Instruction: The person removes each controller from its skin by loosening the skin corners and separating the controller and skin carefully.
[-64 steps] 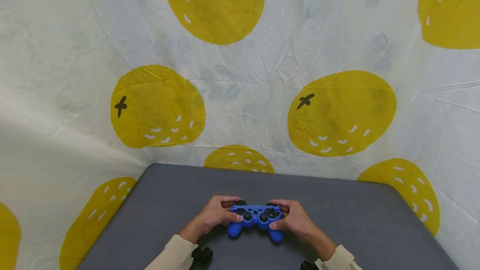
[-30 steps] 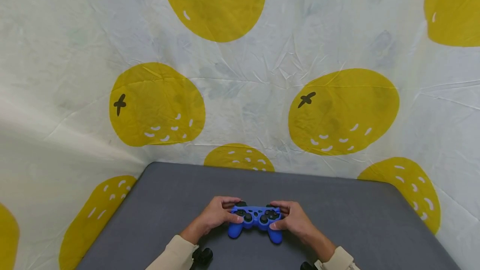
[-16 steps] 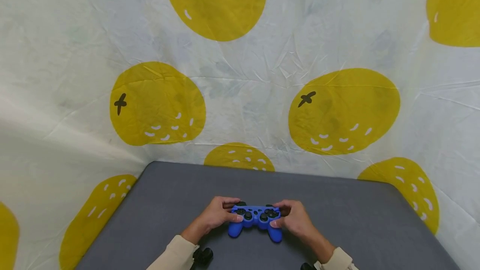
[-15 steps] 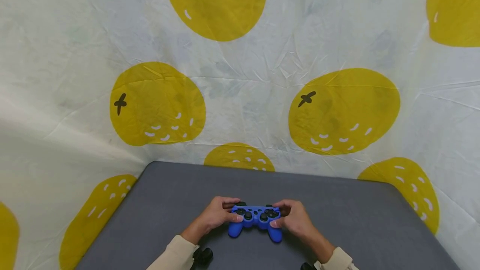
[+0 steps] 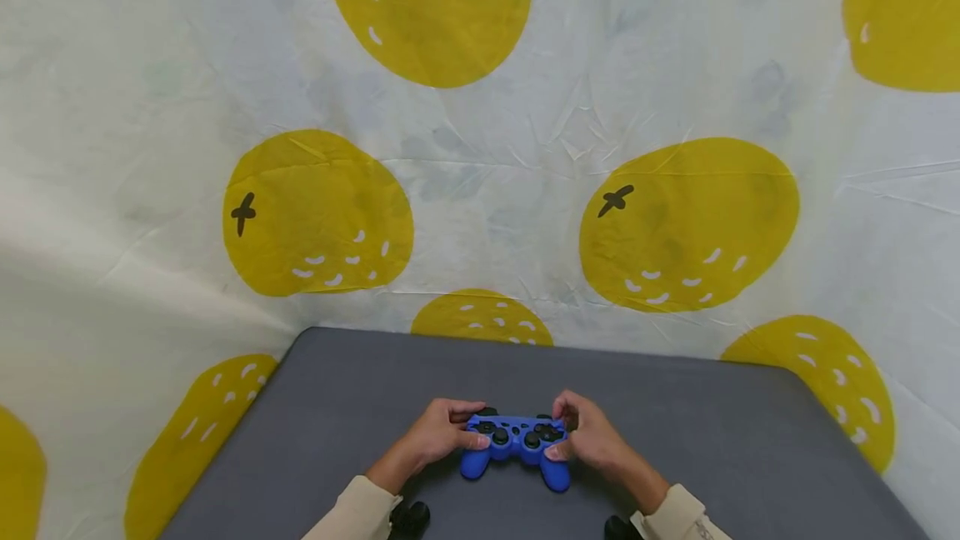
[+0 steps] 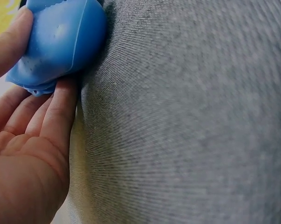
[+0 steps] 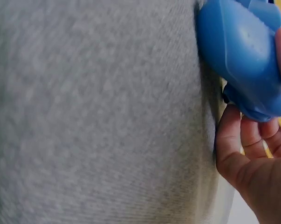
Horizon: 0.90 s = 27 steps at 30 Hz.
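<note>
A game controller (image 5: 516, 437) in a blue rubbery cover, with black sticks and buttons facing up, lies low in the middle of the head view. My left hand (image 5: 437, 432) grips its left side, thumb on the face and fingers at the far edge. On the other side my right hand (image 5: 596, 438) has its thumb on the right handle, and its bent fingers touch the far right corner. In the left wrist view the blue handle (image 6: 61, 39) sits between thumb and fingertips. The right wrist view shows fingertips against the underside of the other blue handle (image 7: 245, 51).
Both hands are over a grey cloth-covered table (image 5: 360, 382). Behind and beside it hangs a white sheet (image 5: 495, 223) printed with large yellow fruit. Black wrist cameras (image 5: 408, 517) are strapped near the cream sleeves (image 5: 356, 511).
The right hand's fingers have drawn back from along the controller's far edge and bent more at its corner. The left hand keeps its grip. The head view has shifted slightly.
</note>
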Available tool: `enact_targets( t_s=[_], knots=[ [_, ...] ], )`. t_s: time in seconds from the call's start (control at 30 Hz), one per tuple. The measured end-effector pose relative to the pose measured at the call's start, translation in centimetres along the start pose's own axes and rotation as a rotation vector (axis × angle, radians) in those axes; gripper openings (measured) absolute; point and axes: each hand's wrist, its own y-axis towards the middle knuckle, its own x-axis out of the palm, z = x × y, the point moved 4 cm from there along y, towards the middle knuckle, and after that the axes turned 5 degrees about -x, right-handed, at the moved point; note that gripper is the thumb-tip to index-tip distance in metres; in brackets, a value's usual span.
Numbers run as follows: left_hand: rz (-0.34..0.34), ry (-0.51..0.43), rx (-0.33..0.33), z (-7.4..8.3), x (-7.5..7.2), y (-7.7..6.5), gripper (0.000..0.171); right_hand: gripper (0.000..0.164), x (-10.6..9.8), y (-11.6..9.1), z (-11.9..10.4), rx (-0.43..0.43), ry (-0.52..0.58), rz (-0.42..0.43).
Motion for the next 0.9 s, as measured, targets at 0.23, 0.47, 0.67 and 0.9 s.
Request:
enact_targets(
  t_s=[0.23, 0.47, 0.67, 0.9],
  knots=[
    [-0.001, 0.002, 0.024, 0.2, 0.0, -0.1, 0.060, 0.047, -0.2, 0.0, 0.1, -0.013, 0.006, -0.034],
    [0.012, 0.035, 0.029, 0.2, -0.1, 0.0, 0.060, 0.043, -0.2, -0.3, -0.1, -0.082, -0.075, -0.007],
    [0.027, 0.025, 0.034, 0.3, -0.1, -0.1, 0.061, 0.040, -0.1, -0.9, -1.2, -0.174, -0.244, 0.068],
    [0.034, 0.040, 0.043, 0.1, 0.0, 0.0, 0.061, 0.042, 0.0, -0.7, -1.8, -0.201, -0.330, 0.048]
  ],
)
